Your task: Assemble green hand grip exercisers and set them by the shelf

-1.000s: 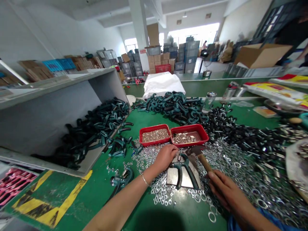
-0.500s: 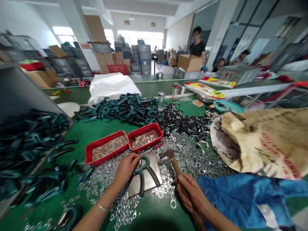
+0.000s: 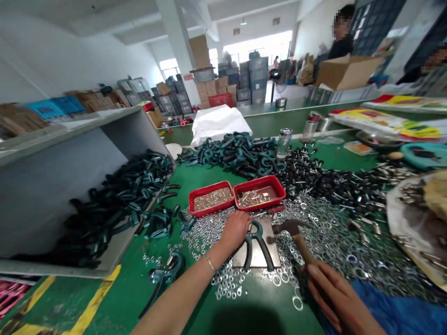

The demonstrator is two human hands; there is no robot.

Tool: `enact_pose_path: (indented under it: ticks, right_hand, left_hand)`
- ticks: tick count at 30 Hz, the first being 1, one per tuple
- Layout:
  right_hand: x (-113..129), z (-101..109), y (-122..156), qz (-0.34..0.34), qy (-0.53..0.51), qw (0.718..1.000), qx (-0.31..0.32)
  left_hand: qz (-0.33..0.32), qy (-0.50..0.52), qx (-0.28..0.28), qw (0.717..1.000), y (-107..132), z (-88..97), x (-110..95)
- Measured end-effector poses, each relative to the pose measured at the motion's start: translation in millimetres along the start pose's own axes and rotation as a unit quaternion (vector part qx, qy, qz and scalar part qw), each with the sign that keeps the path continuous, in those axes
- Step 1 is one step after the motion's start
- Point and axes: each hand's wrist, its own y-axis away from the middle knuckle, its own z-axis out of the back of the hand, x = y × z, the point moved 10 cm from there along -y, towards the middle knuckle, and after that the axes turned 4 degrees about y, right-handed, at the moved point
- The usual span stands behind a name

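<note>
Hammer [image 3: 290,227] close to left hand [image 3: 235,231]

The left hand holds down the top of a teal plastic-handled clamp [image 3: 257,231] on a steel plate [image 3: 258,256]. The right hand [image 3: 331,298] closes around the wooden hammer handle. A badly aimed blow could hit the left fingers, or the clamp could slip toward the loose steel washers [image 3: 228,281]

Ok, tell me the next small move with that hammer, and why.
I'd probably tap the metal end of the teal-gripped tool lightly with the hammer. Your left hand is pressing that tool onto the steel plate, so it looks steady, and your right hand has the hammer gripped with its head right beside it.
</note>
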Motion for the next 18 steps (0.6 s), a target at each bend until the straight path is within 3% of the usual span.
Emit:
enact_pose_path:
  ticks: [2, 4, 6, 10, 13, 15, 18]
  right_hand:
    - [8, -13, -8, 0.023, 0.063, 0.997, 0.045]
    - [21, -17, -16, 0.050, 0.136, 0.987, 0.068]
    - [42, -16, -23, 0.093, 0.213, 0.970, 0.071]
    - [91, -18, -30, 0.179, 0.350, 0.917, 0.063]
    - [119, -21, -35, 0.228, 0.419, 0.878, 0.031]
    - [124, -28, -45, 0.235, 0.480, 0.845, 0.026]
    - [117, -43, -63, 0.222, 0.551, 0.801, 0.072]
  left_hand:
    - [-0.074, -0.080, 0.024, 0.994, 1, -5.4, -13]
    - [-0.097, -0.102, 0.041, 0.989, 1, -8.3, -17]
    - [-0.060, -0.073, 0.039, 0.995, 4, -3.8, -11]
    - [0.065, 0.016, -0.020, 0.998, 25, 18.4, 3]
    - [0.105, 0.039, -0.008, 0.994, 43, 22.0, 1]
    - [0.122, 0.035, 0.018, 0.992, 48, 19.1, -1]
    - [0.149, 0.019, 0.042, 0.988, 50, 14.4, -1]
